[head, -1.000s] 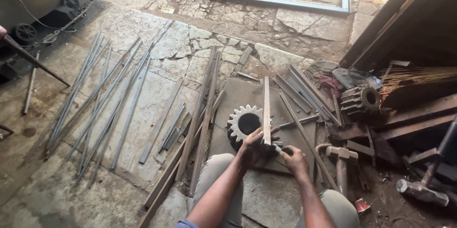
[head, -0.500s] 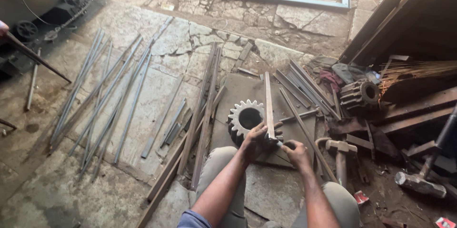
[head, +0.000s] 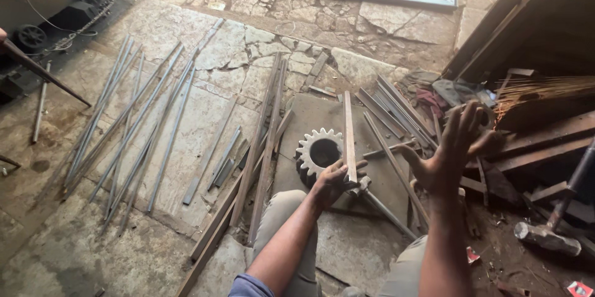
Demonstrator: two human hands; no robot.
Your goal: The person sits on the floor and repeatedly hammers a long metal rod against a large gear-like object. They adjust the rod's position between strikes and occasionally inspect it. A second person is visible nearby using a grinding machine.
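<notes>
Left grip (head: 334,180) pinched the near end of a flat steel bar (head: 349,137); right hand (head: 451,154) hovered raised, fingers spread, palm up. Bar lay on a metal plate (head: 310,111) beside a gear (head: 318,152), long axis pointing away from the person. Open floor lay left, beyond scattered rods (head: 124,123).

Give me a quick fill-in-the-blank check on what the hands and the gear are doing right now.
The left hand grips the near end of a flat metal ____.
The right hand is raised, open and holds ____.
The toothed gear lies just to the ____ of the strip.

Missing words: strip; nothing; left
</notes>
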